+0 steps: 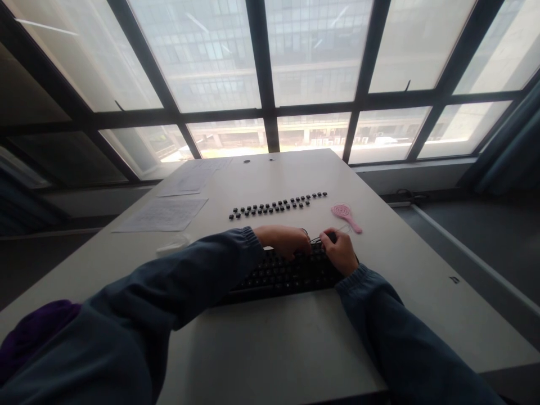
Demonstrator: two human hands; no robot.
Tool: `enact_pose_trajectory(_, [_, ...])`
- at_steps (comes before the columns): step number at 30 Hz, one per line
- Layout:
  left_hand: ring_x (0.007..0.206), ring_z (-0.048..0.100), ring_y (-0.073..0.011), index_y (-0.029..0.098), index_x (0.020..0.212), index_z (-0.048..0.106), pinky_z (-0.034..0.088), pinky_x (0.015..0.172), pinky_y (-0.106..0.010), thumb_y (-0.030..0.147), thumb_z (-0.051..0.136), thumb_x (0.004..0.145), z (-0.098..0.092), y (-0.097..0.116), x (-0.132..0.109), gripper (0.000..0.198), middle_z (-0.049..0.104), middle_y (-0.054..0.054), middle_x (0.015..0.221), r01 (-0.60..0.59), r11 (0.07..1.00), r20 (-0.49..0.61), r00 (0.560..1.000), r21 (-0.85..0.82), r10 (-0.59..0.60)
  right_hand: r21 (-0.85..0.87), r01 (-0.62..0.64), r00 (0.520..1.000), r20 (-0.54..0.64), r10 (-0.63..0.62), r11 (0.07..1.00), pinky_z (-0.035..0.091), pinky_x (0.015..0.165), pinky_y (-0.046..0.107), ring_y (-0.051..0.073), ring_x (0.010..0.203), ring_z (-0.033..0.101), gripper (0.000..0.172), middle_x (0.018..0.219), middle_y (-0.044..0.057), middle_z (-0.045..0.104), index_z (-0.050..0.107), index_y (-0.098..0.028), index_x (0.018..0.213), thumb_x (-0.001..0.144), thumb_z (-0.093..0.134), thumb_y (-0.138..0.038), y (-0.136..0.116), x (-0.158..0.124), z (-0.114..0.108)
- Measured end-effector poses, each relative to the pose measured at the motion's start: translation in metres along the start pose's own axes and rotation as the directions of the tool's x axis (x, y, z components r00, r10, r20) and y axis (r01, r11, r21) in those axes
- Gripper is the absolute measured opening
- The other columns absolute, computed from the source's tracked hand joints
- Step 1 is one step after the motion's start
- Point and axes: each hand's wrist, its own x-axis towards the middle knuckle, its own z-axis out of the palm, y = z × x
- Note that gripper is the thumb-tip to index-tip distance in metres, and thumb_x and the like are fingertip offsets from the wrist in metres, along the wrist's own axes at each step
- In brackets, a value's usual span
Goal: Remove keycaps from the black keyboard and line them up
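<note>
Nearest the camera, two dark blue sleeves reach forward over the pale tabletop (295, 337), and a purple cloth (34, 332) lies at the near left edge. Both hands rest on the far edge of a black keyboard (282, 275) lying in the middle of the tabletop. The left hand (284, 242) is curled, fingers bent down onto the upper keys; the right hand (340, 250) is closed narrowly around a small dark piece at the keyboard's top right corner, though what exactly it pinches is too small to tell. Just beyond the right hand lies a pink brush (346, 216). Farther back, loose keycaps (278, 205) lie in two slanting rows. Printed sheets (164, 214) lie at the far left, before the large window (316, 56).
</note>
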Motion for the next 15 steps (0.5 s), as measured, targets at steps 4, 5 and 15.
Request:
enact_pose_trajectory(4, [0.076,0.058,-0.0181,0.017,0.088,0.07,0.05,0.071,-0.027,0.0,0.07,0.058,0.0,-0.004,-0.001,0.034,0.068,-0.003,0.087,-0.013,0.997,-0.02,1.0,-0.072,0.012,0.015,-0.009,1.0,0.002,0.009,1.0,0.047,0.058,0.029,0.018,0.054,0.059,0.025,0.056,0.002,0.064,0.065,-0.018,0.073,0.084,0.06,-0.04,0.001,0.0,0.0])
enact_pose_trajectory(5, [0.075,0.057,-0.0172,0.017,0.089,0.07,0.05,0.07,-0.026,0.0,0.07,0.058,0.001,-0.005,-0.001,0.035,0.067,-0.003,0.088,-0.013,0.996,-0.025,1.0,-0.091,0.011,0.019,-0.011,1.0,0.005,0.011,1.0,0.047,0.057,0.029,0.018,0.053,0.059,0.025,0.056,0.002,0.064,0.065,-0.018,0.073,0.084,0.06,-0.04,0.002,0.0,0.0])
enact_pose_trajectory(15, [0.079,0.058,-0.0165,0.016,0.096,0.065,0.051,0.07,-0.024,-0.001,0.068,0.06,0.007,-0.009,-0.004,0.04,0.062,-0.004,0.095,-0.008,0.985,-0.038,0.999,-0.173,0.001,0.009,-0.015,1.0,0.003,0.015,1.0,0.045,0.055,0.028,0.018,0.052,0.058,0.025,0.056,0.002,0.063,0.064,-0.019,0.073,0.084,0.059,-0.041,0.002,0.001,0.0])
